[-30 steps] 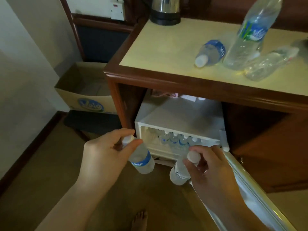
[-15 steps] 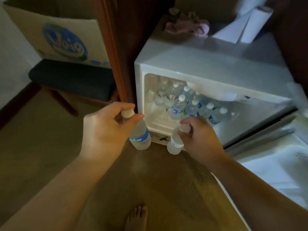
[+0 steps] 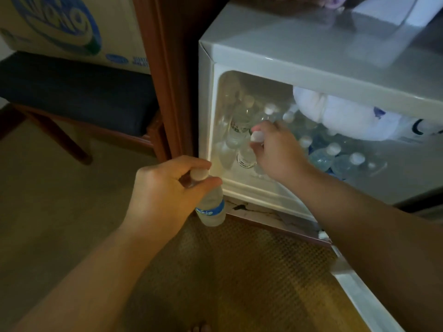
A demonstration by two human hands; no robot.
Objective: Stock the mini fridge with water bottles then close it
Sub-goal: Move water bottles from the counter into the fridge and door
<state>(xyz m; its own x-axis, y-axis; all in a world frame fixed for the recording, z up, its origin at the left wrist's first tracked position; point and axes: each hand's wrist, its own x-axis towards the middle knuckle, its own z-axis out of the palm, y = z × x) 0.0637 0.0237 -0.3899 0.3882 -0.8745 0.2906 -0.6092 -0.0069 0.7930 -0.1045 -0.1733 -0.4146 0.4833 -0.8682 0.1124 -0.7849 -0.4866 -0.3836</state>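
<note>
The white boxy mini fridge [image 3: 311,56] sits open, its door [image 3: 364,295] swung out low on the right. The right hand [image 3: 275,149] is inside the fridge's left front corner, pinching a small clear plastic water bottle [image 3: 247,156] by its white cap. The left hand [image 3: 165,195] pinches another clear blue-labelled bottle [image 3: 212,207] by the cap just outside the fridge's bottom-left corner. More bottles [image 3: 335,156] are packed inside.
</note>
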